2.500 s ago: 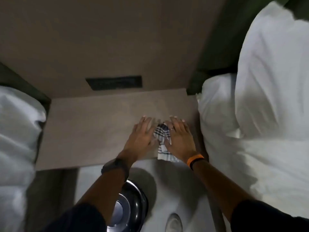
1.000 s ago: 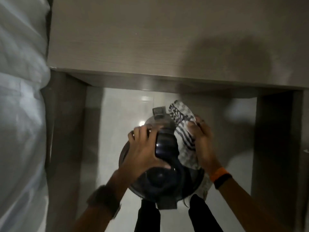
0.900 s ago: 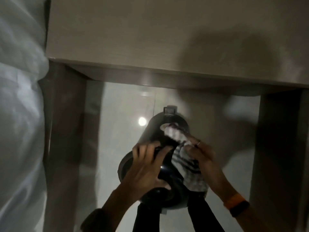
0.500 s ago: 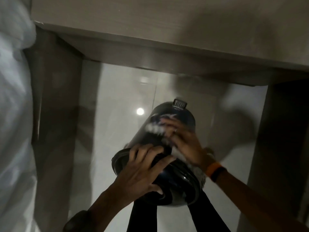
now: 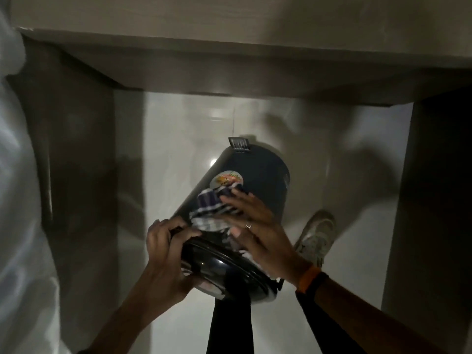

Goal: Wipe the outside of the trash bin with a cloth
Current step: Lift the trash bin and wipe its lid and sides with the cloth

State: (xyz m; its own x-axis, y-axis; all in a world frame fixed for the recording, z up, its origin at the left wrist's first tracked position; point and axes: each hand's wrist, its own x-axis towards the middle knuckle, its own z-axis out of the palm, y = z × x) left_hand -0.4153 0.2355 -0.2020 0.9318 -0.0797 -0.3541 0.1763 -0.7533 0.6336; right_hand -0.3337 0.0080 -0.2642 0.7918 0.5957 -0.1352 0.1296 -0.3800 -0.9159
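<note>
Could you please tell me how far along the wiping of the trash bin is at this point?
Done: the trash bin is tilted toward the person, steadied at its lid end by the left hand. In hand: the right hand presses the checked cloth against its upper side, below a round sticker. Left: the hidden underside, and probably the far end.

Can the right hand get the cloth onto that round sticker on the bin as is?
Probably yes: the right hand presses the cloth on the tilted bin just below the sticker, with nothing between.
</note>
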